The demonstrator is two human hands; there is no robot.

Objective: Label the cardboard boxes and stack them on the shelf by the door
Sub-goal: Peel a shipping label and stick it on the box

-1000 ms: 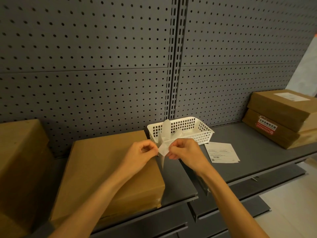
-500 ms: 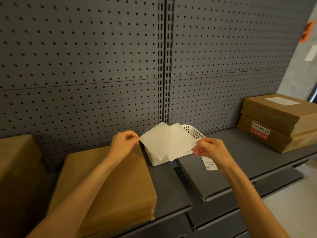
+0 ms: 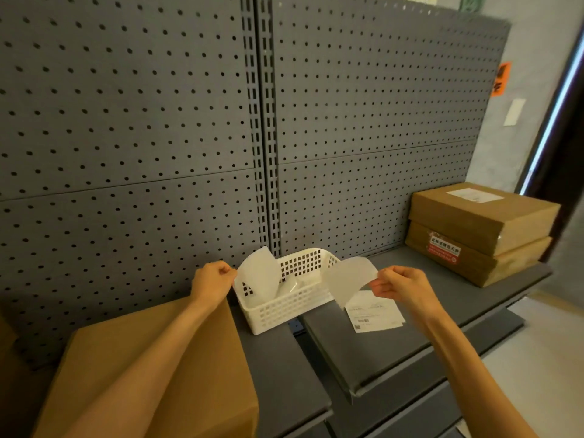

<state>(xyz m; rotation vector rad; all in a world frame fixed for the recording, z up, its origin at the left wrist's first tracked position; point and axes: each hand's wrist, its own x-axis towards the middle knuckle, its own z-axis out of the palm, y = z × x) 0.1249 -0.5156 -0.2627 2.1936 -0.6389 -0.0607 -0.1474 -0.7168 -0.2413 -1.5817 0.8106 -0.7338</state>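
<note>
Above a white basket (image 3: 294, 289) on a grey shelf (image 3: 395, 352), the left hand (image 3: 212, 279) pinches one thin white sheet (image 3: 259, 273) and the right hand (image 3: 401, 284) pinches another (image 3: 349, 278), held apart. Both look feather-light, floppy and likely sticky, best held by the corners. An unlabelled cardboard box (image 3: 202, 374) lies under the left forearm.

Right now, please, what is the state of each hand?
Left hand: pinches one white sheet above the basket.
Right hand: pinches a second white sheet.
</note>
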